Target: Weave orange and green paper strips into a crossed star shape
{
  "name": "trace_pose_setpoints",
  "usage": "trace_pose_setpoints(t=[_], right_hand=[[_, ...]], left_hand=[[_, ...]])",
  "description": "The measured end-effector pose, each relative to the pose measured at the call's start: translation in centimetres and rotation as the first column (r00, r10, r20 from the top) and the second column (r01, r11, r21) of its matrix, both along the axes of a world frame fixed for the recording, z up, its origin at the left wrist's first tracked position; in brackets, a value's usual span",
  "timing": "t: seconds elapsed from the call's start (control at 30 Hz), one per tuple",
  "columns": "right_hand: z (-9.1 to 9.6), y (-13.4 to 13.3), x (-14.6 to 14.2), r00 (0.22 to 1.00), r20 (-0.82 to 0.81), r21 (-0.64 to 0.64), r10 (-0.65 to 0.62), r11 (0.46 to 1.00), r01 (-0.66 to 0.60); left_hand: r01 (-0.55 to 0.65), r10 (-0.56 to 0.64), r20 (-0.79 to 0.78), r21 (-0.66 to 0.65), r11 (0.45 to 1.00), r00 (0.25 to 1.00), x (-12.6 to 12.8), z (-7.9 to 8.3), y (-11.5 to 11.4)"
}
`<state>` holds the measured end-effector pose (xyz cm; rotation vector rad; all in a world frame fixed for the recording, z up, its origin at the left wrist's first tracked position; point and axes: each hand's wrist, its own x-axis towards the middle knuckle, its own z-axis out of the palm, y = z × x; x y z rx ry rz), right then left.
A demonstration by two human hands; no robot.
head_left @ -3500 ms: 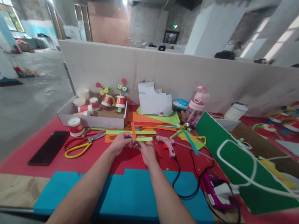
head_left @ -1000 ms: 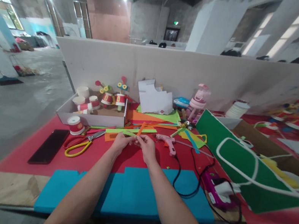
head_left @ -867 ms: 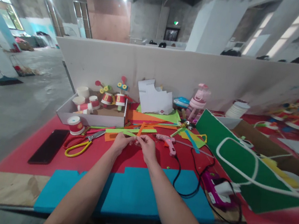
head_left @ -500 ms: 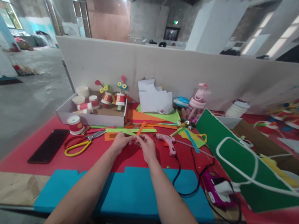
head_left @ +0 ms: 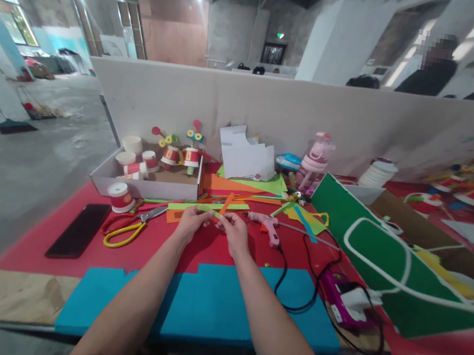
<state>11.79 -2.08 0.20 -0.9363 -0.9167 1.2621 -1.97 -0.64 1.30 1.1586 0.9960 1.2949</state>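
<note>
My left hand (head_left: 192,222) pinches a light green paper strip (head_left: 216,215), whose short piece shows between the two hands. Close beside it, my right hand (head_left: 234,232) is closed at the fingertips on an orange paper strip (head_left: 227,203) that sticks up and away from me. The two strips meet near the fingers; whether they are joined I cannot tell. Behind the hands lie flat green and orange paper pieces (head_left: 174,213). A pink hot glue gun (head_left: 269,226) rests right of my right hand. Yellow-and-red-handled scissors (head_left: 136,228) lie left of my left hand.
A black phone (head_left: 77,231) and a paper cup (head_left: 120,198) are at the left. A white box (head_left: 152,188) holds cups and cup figures. Blue sheets (head_left: 214,308) cover the front edge. At right are a purple power strip (head_left: 346,301), cords and a green panel (head_left: 371,250).
My hands have drawn slightly apart, showing more of the green strip between the fingertips. A person in the background has moved left.
</note>
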Motion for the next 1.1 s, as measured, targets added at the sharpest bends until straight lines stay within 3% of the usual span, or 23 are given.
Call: trace_pose_setpoints(t=[0.13, 0.3, 0.4, 0.6, 0.8, 1.1], right_hand=[[0.0, -0.1, 0.1, 0.999, 0.04, -0.006, -0.025, 1.0, 0.025], [-0.1, 0.1, 0.2, 0.999, 0.025, -0.021, -0.02, 1.0, 0.021], [0.0, 0.1, 0.1, 0.998, -0.061, -0.024, -0.019, 1.0, 0.017], [0.6, -0.3, 0.0, 0.99, -0.119, 0.005, 0.082, 0.997, -0.082], [0.7, -0.6, -0.2, 0.991, -0.093, -0.004, 0.101, 0.995, -0.101], [0.6, -0.3, -0.3, 0.98, -0.18, 0.007, 0.081, 0.997, -0.081]], left_hand=[[-0.064, 0.064, 0.004, 0.007, 0.998, 0.998, -0.2, 0.4, -0.1], [-0.114, 0.109, 0.123, 0.031, 0.993, 0.986, -0.6, 1.2, -0.3], [-0.058, 0.056, 0.11, 0.016, 0.998, 0.992, -0.3, 1.3, -0.4], [0.075, -0.082, -0.139, -0.058, 0.995, 0.987, 0.6, 0.6, -0.6], [0.041, -0.04, -0.057, 0.017, 0.999, 0.998, 0.4, 0.1, -0.2], [0.06, -0.059, 0.042, -0.027, 0.998, 0.997, 0.7, 0.5, -0.4]])
